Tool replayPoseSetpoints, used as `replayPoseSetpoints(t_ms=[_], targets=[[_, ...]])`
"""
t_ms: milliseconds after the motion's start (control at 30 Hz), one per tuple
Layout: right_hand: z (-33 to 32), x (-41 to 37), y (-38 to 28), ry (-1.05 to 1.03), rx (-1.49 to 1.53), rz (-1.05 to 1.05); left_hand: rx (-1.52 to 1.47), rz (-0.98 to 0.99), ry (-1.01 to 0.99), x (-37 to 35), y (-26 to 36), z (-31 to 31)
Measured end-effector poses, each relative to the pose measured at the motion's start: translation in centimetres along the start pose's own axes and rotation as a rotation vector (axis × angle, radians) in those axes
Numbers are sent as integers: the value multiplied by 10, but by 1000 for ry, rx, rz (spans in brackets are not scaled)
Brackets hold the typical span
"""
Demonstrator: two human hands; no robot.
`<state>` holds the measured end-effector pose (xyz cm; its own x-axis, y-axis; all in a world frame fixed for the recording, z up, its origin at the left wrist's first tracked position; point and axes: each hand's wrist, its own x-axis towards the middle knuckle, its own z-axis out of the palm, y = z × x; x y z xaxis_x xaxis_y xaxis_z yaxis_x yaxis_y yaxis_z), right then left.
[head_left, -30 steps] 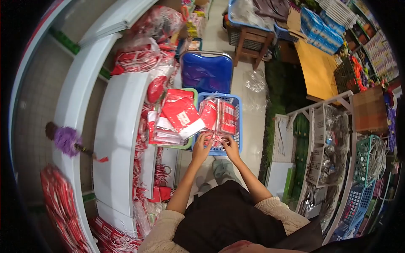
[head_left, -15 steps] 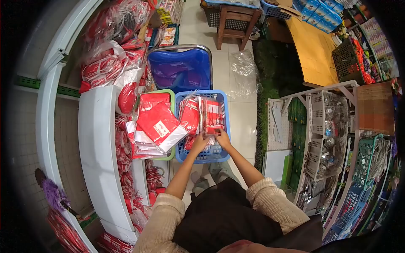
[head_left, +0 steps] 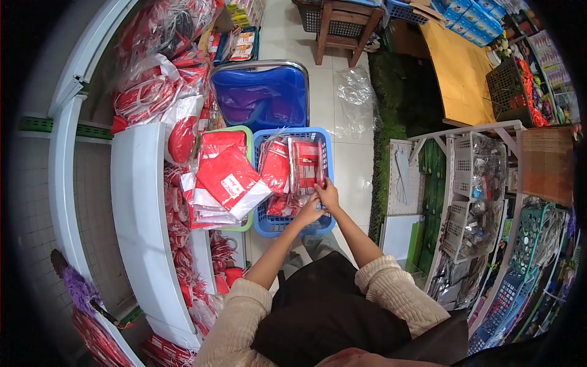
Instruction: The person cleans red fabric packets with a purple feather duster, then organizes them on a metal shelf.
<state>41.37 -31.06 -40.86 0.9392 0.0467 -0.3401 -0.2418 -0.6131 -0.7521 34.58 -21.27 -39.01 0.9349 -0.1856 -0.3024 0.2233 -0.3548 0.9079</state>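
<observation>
Inside the blue basket (head_left: 328, 165) lies a clear plastic packet of folded red and white cloth (head_left: 306, 164). My right hand (head_left: 328, 196) pinches its lower right corner, fingers closed. Close against it, my left hand (head_left: 309, 211) is closed at the packet's bottom edge, where the plastic hides what its fingertips hold. More red packets (head_left: 275, 168) lie to the left in the same basket. Beside it, a green basket (head_left: 249, 144) carries a pile of red and white cloth pieces (head_left: 223, 177), one with a printed white label.
A blue tub (head_left: 260, 95) with a metal rim stands beyond the baskets. Bagged red and white goods (head_left: 150, 92) crowd the left, beside a white shelf (head_left: 140, 214). Crumpled clear plastic (head_left: 354, 92) lies on the floor; racks with baskets (head_left: 465, 214) line the right.
My left hand has slid right and slightly down along the packet's bottom edge, up to my right hand. My right hand has shifted to the packet's lower right corner.
</observation>
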Motion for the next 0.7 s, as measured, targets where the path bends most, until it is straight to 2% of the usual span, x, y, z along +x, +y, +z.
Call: replayPoseSetpoints(t_ms=[67,133,167,267,300,400,533,567,600,700], targets=[[-10,-3,-7,30,-17,58,-117,48,-56,-5,1,1],[-18,-12,-14,75,-36,27,-194,44,-99,-11,0,2],[-23,-17,-17,69,-27,13,-273,32,-42,-13,-1,4],[-37,-33,-36,28,-24,-54,-578,-108,81,-19,-9,-4],[-44,-43,-48,17,-31,-87,-600,-128,209,-21,-16,-5],[-68,-70,-92,-48,8,-131,-497,-309,346,-34,-25,-27],[-85,-89,-133,-91,156,-297,-845,-438,281,-62,6,-68],[-89,-93,-144,-98,204,-358,-976,-433,272,-66,19,-79],[-93,-96,-154,-107,252,-392,-1169,-314,190,-70,32,-92],[-112,-114,-195,-155,351,-459,-1194,-87,222,-90,77,-128]])
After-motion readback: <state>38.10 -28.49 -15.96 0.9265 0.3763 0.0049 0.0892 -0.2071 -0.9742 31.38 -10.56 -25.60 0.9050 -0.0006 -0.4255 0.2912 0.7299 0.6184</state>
